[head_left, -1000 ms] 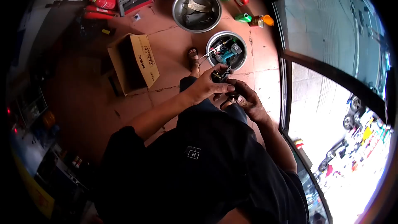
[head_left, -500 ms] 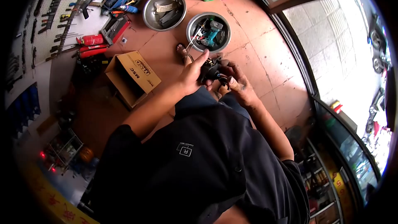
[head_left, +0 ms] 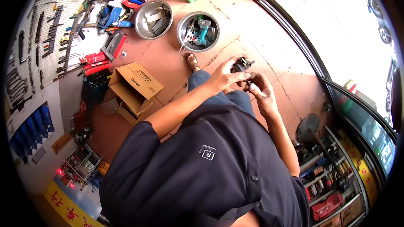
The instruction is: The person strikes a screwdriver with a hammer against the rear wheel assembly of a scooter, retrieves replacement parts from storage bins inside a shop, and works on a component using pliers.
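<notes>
My left hand (head_left: 223,77) is closed around a small black metal mechanical part (head_left: 241,64) above my knees. Its exact kind is hard to make out. My right hand (head_left: 265,93) is closed too, with thumb and fingers pinched at the lower end of that dark part, close beside the left fingers. The fingers cover much of the piece. Beyond the hands, a metal basin (head_left: 217,33) on the floor holds a teal cordless drill (head_left: 203,33) and other tools.
A second metal basin (head_left: 139,28) stands left of the first, with flat pieces inside. An open cardboard box (head_left: 136,82) sits at my left. Tools hang on a pegboard (head_left: 31,38). A glass door frame (head_left: 294,33) and a loaded shelf rack (head_left: 332,180) line the right.
The view has shifted. Both hands have moved right with the dark part, away from the tool basin. The left hand now holds it from the side, and the right pinches lower down.
</notes>
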Action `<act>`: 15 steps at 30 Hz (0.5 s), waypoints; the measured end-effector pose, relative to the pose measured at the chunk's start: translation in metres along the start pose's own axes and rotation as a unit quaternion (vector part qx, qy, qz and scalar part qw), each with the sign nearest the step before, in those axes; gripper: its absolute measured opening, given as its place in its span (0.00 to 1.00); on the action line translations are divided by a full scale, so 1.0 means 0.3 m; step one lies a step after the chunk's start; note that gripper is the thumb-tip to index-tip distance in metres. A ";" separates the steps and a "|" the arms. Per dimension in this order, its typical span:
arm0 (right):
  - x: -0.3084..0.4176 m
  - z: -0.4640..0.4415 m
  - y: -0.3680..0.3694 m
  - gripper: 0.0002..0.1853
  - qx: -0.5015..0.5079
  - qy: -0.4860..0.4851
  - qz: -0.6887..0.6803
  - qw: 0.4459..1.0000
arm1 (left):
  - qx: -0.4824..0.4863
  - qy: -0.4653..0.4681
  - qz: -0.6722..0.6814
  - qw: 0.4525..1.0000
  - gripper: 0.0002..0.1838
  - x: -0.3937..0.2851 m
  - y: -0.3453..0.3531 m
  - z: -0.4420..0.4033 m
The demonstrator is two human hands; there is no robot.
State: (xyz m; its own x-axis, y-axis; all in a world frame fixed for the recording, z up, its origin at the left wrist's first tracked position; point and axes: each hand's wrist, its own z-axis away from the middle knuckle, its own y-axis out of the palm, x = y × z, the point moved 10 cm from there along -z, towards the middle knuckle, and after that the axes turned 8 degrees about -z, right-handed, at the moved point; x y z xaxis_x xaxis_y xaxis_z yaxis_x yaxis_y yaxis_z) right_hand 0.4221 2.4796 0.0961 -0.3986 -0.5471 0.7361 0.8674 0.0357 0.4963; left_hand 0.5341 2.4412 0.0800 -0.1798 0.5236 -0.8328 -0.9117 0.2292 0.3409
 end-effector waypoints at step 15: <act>-0.162 -0.127 0.293 0.21 0.085 0.094 0.115 0.985 | -0.270 0.158 -0.336 0.888 0.16 -0.122 -0.339 0.220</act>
State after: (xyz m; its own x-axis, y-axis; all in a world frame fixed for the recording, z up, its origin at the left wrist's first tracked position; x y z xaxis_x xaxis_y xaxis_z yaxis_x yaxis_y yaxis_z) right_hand 0.5292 2.4774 0.0863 -0.1214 -0.6536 0.7470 0.8597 0.3069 0.4083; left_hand 0.6578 2.4530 0.1045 0.4549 0.1423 -0.8791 -0.8814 -0.0690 -0.4673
